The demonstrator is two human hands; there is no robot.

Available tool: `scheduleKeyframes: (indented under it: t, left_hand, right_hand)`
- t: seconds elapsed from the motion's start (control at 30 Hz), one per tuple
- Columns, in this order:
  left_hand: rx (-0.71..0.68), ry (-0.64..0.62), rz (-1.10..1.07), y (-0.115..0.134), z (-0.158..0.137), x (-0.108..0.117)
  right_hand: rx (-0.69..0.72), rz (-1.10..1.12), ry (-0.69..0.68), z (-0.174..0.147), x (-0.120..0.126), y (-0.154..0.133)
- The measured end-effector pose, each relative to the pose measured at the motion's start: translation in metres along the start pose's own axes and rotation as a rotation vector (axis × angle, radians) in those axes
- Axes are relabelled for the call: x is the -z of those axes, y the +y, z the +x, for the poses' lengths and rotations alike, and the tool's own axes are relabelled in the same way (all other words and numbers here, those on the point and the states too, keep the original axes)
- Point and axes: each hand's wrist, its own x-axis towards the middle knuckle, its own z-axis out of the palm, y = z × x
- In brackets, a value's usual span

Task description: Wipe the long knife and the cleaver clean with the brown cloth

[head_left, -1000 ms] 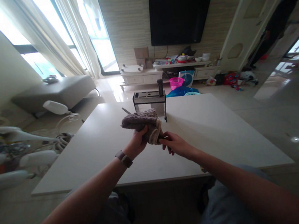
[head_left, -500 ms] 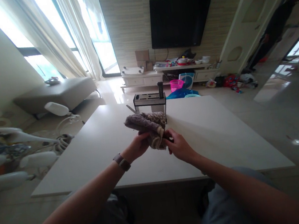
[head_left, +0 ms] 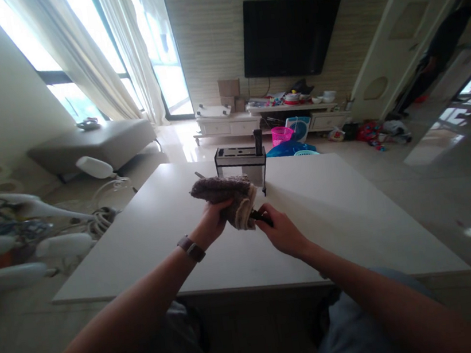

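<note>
A folded brown-grey towel (head_left: 223,187) with a pale edge is held above the white table, my left hand (head_left: 213,221) closed on its lower side. In my right hand (head_left: 279,226) is the black handle of a knife (head_left: 262,217), which runs into the towel's right side. A thin metal tip shows past the towel's upper left; the rest of the blade is covered by the cloth. Just behind the towel stands a knife block (head_left: 239,158) with a dark frame and pale see-through sides. One black-handled knife (head_left: 258,141) sits upright in its right end.
The white table (head_left: 150,251) spreads out around my hands. Beyond it are a pink basket (head_left: 282,134), a blue bag (head_left: 290,148) and a low TV cabinet (head_left: 229,125). White lamp-like parts (head_left: 64,245) stand left of the table. Another person (head_left: 440,51) stands far right.
The towel has shifted slightly left and turned in my left hand. More of the black knife handle now shows at my right hand. The whole view has moved a little.
</note>
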Motion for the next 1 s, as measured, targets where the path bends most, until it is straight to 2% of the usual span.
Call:
scheduleKeyframes:
  t: [0.17, 0.37, 0.5, 0.67, 0.73, 0.87, 1.0]
  left_hand:
    - [0.0, 0.053, -0.032, 0.021, 0.015, 0.012]
    - [-0.026, 0.122, -0.074, 0.047, 0.029, 0.028]
    - [-0.085, 0.13, -0.122, 0.063, 0.034, 0.037]
    - [-0.148, 0.172, -0.202, 0.072, 0.031, 0.044]
    - [-0.129, 0.142, -0.232, 0.072, 0.027, 0.044]
    - [-0.078, -0.017, -0.292, 0.062, 0.016, 0.038]
    - [0.072, -0.12, -0.259, 0.041, 0.006, 0.028]
  right_hand:
    - [-0.017, -0.068, 0.03, -0.001, 0.006, 0.0]
    - [-0.051, -0.009, -0.026, -0.001, 0.013, 0.001]
    - [0.002, -0.017, -0.02, -0.001, 0.019, -0.006]
    - [-0.009, 0.023, -0.029, -0.002, 0.021, -0.007]
    - [-0.026, 0.061, -0.006, -0.002, 0.02, -0.005]
    - [-0.084, 0.175, 0.009, -0.002, 0.014, -0.001]
    - [-0.115, 0.237, -0.012, -0.005, 0.005, -0.001]
